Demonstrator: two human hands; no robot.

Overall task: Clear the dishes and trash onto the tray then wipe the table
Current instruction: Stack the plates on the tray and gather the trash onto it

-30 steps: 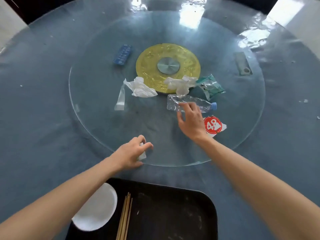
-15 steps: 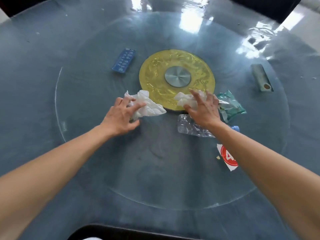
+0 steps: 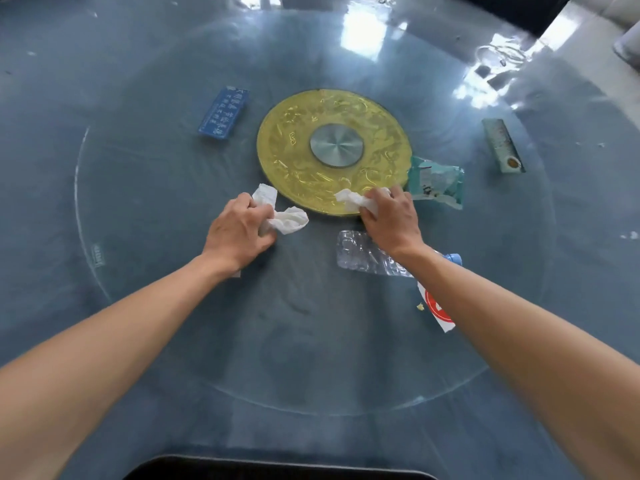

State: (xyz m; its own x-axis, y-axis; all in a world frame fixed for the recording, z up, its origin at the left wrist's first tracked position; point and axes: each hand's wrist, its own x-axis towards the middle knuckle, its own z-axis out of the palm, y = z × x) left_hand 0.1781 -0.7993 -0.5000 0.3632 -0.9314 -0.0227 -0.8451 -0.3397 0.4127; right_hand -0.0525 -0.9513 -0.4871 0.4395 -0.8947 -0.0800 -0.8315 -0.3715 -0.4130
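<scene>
My left hand (image 3: 239, 233) is closed around a crumpled white tissue (image 3: 289, 219) on the glass turntable (image 3: 173, 306). My right hand (image 3: 391, 220) grips a second white tissue (image 3: 353, 200) at the near edge of the yellow centre disc (image 3: 311, 168). A crushed clear plastic bottle (image 3: 360, 254) with a blue cap lies just under my right wrist. A green wrapper (image 3: 436, 181) lies right of my right hand. A red-and-white label (image 3: 438, 311) is partly hidden by my right forearm. The black tray's (image 3: 277, 471) far rim shows at the bottom edge.
A blue rectangular box (image 3: 224, 112) lies left of the yellow disc. A narrow greenish box (image 3: 504, 145) sits at the turntable's right side. Small crumbs dot the grey-blue table (image 3: 41, 168) around the turntable. A small yellow scrap (image 3: 420, 307) lies beside the label.
Both hands reached forward from the table's near side to the tissues and have closed on them. The view moved forward, so the tray has dropped almost out of view.
</scene>
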